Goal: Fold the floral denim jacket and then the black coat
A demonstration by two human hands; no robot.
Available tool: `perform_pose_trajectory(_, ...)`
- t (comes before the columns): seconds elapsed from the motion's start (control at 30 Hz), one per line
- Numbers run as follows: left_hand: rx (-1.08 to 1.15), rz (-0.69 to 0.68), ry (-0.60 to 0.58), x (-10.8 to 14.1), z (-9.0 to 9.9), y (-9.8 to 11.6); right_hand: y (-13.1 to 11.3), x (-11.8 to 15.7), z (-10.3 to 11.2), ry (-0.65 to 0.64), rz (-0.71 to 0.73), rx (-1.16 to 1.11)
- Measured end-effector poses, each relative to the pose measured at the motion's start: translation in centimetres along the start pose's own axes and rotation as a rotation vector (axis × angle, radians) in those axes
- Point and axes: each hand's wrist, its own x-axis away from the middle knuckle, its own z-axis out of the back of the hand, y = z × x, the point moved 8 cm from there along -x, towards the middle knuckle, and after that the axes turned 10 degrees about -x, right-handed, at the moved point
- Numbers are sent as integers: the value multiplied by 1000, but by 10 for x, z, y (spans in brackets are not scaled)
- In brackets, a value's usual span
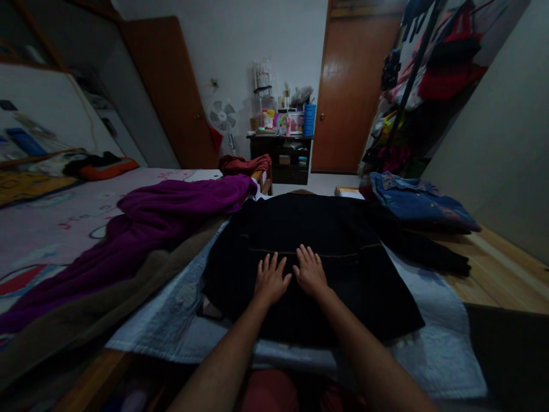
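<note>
A black long-sleeved jacket [309,223] with a thin tan line across its back lies spread in front of me. My left hand [271,280] rests flat on it with the fingers spread. Just to its right, my right hand [309,270] also lies flat on the cloth, its fingertips by the tan line. One dark sleeve [437,252] stretches out to the right over a wooden surface. Under the jacket is a pale blue-white cloth [446,349], which shows around its edges.
On the left, a purple blanket [171,206] lies along a bed with a patterned sheet [94,200]. Folded denim clothing [420,197] sits on the wooden board [493,269] at right. A white fan [223,117] and a dark cabinet [281,149] stand at the back.
</note>
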Motion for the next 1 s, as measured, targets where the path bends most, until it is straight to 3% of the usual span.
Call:
perform_pose_trajectory(0.13,-1,7,17,0,-1,-1,-9,-4,-12,-25,28,-2)
perform_pose_trajectory(0.4,13,15,14,0,-3,-1,26,3,-9,-31,-119,29)
perform_pose_trajectory(1.0,37,17,-20,0,4,-1,74,48,11,-13,-198,113)
